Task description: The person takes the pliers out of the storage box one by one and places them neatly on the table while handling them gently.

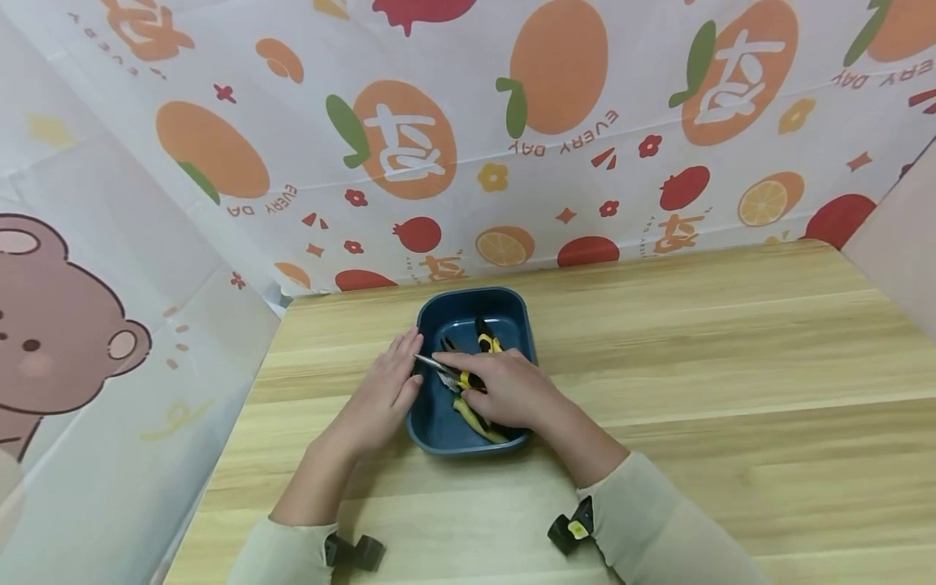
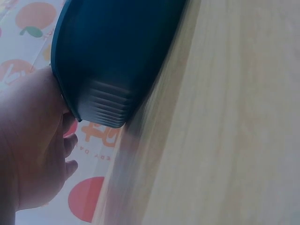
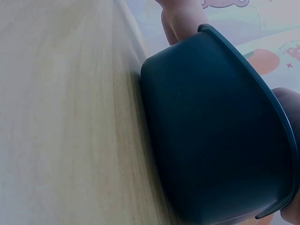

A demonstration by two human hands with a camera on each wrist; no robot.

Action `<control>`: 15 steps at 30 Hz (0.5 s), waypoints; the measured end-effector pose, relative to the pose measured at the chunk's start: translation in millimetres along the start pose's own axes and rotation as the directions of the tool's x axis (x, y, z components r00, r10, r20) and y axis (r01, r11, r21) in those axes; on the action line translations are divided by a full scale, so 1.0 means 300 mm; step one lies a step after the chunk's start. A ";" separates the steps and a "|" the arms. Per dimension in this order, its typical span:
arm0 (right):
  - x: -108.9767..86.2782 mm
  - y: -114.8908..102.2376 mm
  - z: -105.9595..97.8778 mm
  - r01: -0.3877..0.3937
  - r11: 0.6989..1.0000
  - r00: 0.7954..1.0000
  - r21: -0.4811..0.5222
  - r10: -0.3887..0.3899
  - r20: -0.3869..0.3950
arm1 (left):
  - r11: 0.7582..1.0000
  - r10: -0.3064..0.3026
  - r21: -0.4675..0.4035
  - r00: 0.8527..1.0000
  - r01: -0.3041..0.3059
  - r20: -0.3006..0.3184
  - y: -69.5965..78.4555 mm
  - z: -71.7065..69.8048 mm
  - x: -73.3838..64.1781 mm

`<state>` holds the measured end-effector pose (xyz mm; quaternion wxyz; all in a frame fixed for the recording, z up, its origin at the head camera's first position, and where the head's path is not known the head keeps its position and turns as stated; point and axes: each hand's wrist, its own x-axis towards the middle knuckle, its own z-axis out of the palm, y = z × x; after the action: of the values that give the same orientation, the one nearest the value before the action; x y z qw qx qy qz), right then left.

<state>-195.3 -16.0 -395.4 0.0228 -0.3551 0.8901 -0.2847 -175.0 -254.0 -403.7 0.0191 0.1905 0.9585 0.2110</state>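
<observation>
A dark blue plastic bin [image 1: 453, 449] stands on the table with several hand tools inside. My left hand [image 1: 383, 390] rests with straight fingers along the bin's left rim. Over the bin, my right hand [image 1: 508, 390] grips pliers [image 1: 431, 363] with black and yellow handles, their metal nose pointing left toward the left hand. Behind them in the bin lies another black and yellow tool [image 1: 484, 331]. A yellow handle [image 1: 475, 420] lies nearer the front, partly under the right hand. Both wrist views show mainly the bin's outer wall [image 2: 117, 51]; the bin hides the tools there.
The wood-grain table [image 1: 695, 390] extends to the right and in front of the bin. A fruit-printed cloth [image 1: 483, 187] hangs behind the table's back edge. Another cloth with a printed bear [image 1: 58, 325] hangs on the left.
</observation>
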 end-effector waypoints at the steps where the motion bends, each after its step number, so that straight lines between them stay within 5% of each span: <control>1: 0.000 0.001 -0.002 -0.003 1.000 1.000 0.016 0.003 0.000 | 1.000 -0.001 0.003 1.000 0.001 0.001 0.000 0.000 0.001; 8: 0.000 0.002 -0.004 -0.024 0.992 0.998 0.124 0.030 -0.049 | 1.000 -0.008 0.009 1.000 0.008 -0.009 -0.005 0.006 -0.002; 15: -0.006 0.003 -0.024 -0.127 0.963 0.986 0.237 0.149 -0.077 | 1.000 -0.014 0.006 1.000 0.014 -0.010 -0.003 0.009 0.009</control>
<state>-196.2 -10.9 -390.1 0.0415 -0.2735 0.8736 -0.4005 -177.5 -252.8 -406.3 0.0150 0.1830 0.9606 0.2088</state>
